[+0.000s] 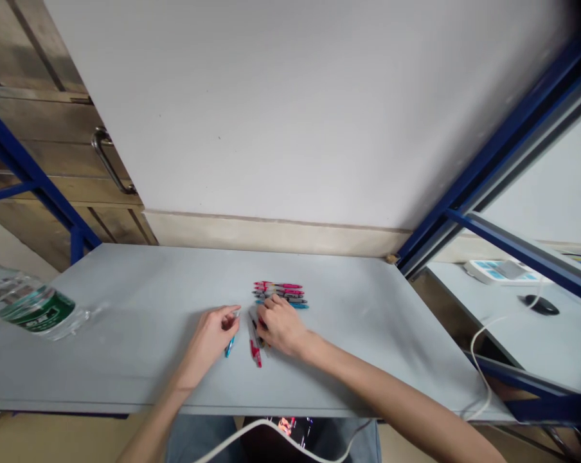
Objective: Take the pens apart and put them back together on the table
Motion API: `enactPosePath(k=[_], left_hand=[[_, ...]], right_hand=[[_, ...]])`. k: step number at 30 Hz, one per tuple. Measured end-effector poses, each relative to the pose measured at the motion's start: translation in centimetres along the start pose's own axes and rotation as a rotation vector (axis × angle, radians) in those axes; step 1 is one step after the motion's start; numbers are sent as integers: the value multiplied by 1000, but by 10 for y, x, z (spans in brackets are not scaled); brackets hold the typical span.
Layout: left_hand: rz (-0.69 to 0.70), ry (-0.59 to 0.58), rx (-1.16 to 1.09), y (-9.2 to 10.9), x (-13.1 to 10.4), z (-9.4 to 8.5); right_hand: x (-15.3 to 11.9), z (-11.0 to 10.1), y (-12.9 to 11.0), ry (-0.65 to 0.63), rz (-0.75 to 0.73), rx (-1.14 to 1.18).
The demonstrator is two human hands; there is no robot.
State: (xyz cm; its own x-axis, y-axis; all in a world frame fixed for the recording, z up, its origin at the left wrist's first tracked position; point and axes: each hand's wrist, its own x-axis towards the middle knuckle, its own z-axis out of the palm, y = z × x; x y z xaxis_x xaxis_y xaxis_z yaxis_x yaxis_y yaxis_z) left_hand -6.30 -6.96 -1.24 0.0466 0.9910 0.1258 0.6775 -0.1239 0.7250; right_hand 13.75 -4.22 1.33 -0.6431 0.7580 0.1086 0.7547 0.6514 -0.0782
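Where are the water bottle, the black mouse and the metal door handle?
Water bottle (44,311): head view, on its green label.
Black mouse (542,305): head view, on its top.
Metal door handle (109,163): head view, on its long bar.

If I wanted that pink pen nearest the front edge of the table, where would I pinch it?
I'd pinch the pink end of the pen across its narrow width, coming down from above on the front-edge side. It lies flat, with that end pointing towards the front edge, clear of the right hand, which covers the dark pens beside it.
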Motion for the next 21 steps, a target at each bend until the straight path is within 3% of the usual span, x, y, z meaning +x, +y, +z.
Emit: enactPosePath(k=[3,7,9,11,16,21], left_hand=[[13,40,-94,-2,4,-3],[148,162,-182,12,16,-14],[226,220,-177,24,27,-20],[282,229,-165,37,43,-22],[436,-11,-104,65,82,-1],[529,-153,-100,59,82,27]], right_hand=[[5,-1,-1,-19,31,100],[12,-11,11,-15,103,260],[14,-17,26,66,189,533],[12,-21,45,156,292,1000],[-2,-24,79,245,421,1281],[-9,-19,86,427,512,1578]])
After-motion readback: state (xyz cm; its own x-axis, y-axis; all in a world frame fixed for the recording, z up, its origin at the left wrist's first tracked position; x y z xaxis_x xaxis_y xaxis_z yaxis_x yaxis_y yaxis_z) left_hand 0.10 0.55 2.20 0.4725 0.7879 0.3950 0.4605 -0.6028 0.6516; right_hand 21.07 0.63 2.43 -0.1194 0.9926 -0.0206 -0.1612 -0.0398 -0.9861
